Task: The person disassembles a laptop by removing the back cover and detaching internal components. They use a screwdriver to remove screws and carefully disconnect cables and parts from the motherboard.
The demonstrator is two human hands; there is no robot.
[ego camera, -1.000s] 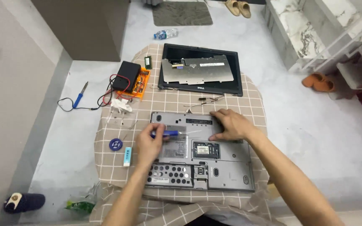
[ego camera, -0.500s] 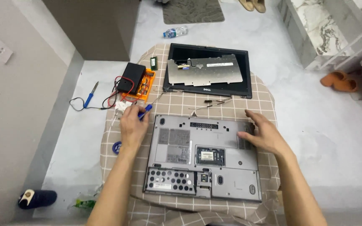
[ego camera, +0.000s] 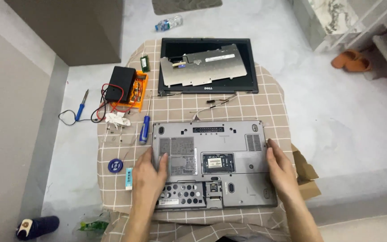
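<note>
Both hands, left hand (ego camera: 151, 177) and right hand (ego camera: 281, 170), lie released, fingers flat on the laptop base (ego camera: 211, 163); near the counter's front edge, a push could slide it off.

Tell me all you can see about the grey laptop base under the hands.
The grey laptop base lies flat, underside up, on the checked cloth. It looks like plastic, with a vent grille, an open slot showing a small board, and a perforated panel near the front. The left hand rests on its left part; the right hand grips its right edge.
</note>
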